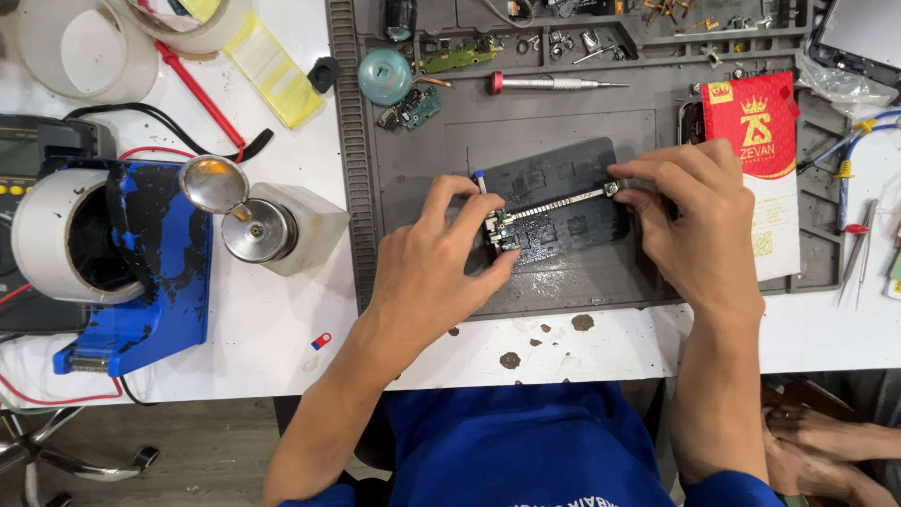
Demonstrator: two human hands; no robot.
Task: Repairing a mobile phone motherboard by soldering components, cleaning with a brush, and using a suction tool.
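Note:
A long narrow circuit board (554,204) lies across a dark rectangular fixture block (563,174) on the grey work mat (413,150). My left hand (441,258) pinches the board's left end, where small components sit, with a thin blue-tipped tool (480,178) sticking up between its fingers. At the board's right end my right hand (699,221) grips it with fingertips. Both hands rest on the mat near the table's front edge.
A red and white packet (765,141) lies right of my right hand. A screwdriver (549,84), a teal disc (385,75) and small boards sit at the mat's back. A metal-topped dispenser bottle (267,225) and blue tape holder (122,253) stand left. Another person's hands (826,451) show at the bottom right.

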